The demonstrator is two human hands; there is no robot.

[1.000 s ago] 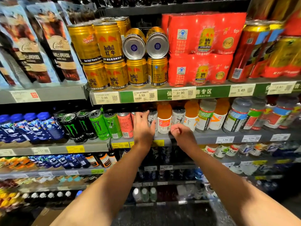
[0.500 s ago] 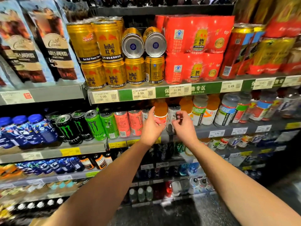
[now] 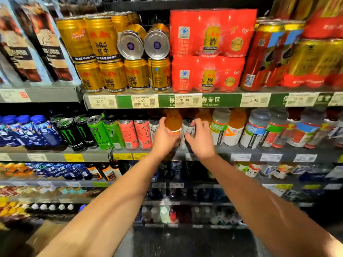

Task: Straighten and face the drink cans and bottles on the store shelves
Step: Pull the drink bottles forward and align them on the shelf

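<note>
While before apart, both hands (image 3: 165, 138) (image 3: 199, 140) now grip the orange bottle (image 3: 173, 121) and white can (image 3: 188, 127)

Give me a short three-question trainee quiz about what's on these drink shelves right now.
1. True or false: the two silver-bottomed cans on the top shelf lie on their sides.
2. Which drink does the left hand grip? A) orange bottle B) green Monster can C) blue bottle
3. Fill in: the right hand holds a ____ can.

Key: 1 true; 2 A; 3 white
</note>
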